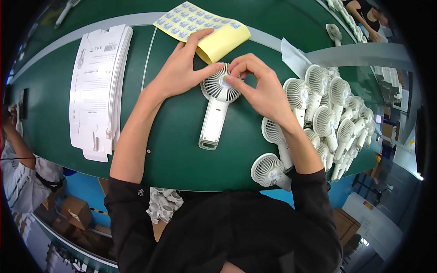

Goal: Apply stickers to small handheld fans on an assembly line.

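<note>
A white handheld fan [214,123] lies face up on the green table in front of me, its round grille away from me and its handle toward me. My left hand [184,66] is spread, with its thumb at the grille's upper edge and its index finger over a yellow-backed sticker sheet [223,43]. Over the grille's hub, my right hand [257,82] has thumb and index finger closed around a small silvery sticker [225,80]; the fingers partly cover it. The sheet's far end shows rows of small grey stickers, and its near end curls up.
Flattened white boxes [98,91] are stacked at left. Many white fans [325,120] crowd the right side, and one fan [268,170] lies by the front edge. A grey rail [359,55] crosses at right. White parts [165,204] sit below the table. Other people are at both sides.
</note>
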